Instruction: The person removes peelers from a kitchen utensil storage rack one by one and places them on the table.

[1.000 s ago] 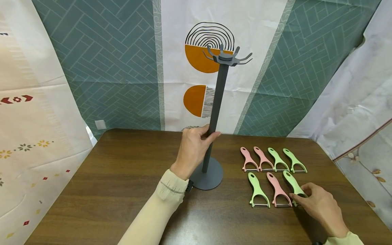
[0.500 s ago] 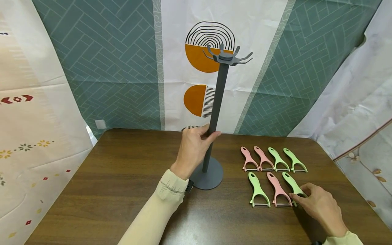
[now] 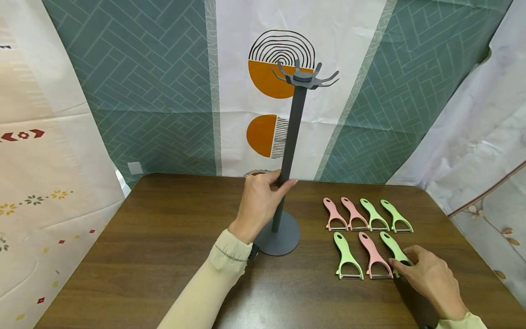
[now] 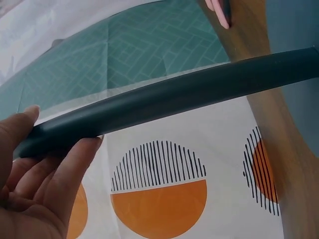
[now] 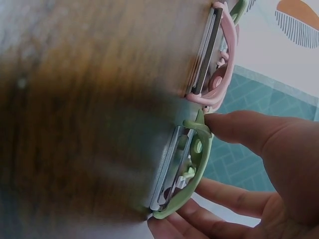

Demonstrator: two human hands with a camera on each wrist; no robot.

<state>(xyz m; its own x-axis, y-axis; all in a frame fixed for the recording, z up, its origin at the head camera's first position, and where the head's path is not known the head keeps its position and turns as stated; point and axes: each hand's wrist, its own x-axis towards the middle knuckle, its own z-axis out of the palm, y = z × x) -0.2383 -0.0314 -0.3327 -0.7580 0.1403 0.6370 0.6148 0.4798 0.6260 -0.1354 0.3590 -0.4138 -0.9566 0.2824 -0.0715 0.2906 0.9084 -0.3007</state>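
My left hand grips the upright pole of a dark grey stand, thumb on one side and fingers on the other. The stand has a crown of upturned hooks and a round base on the table. In the left wrist view the pole runs out from between thumb and fingers. At the right, my right hand holds the head of a light green peeler between thumb and fingers. The right wrist view shows its blade close over the table; the fingers partly hide its frame.
Left of the held peeler lie a pink peeler and a green peeler. Behind them, a row has two pink peelers and two green peelers. A patterned curtain hangs behind the brown table.
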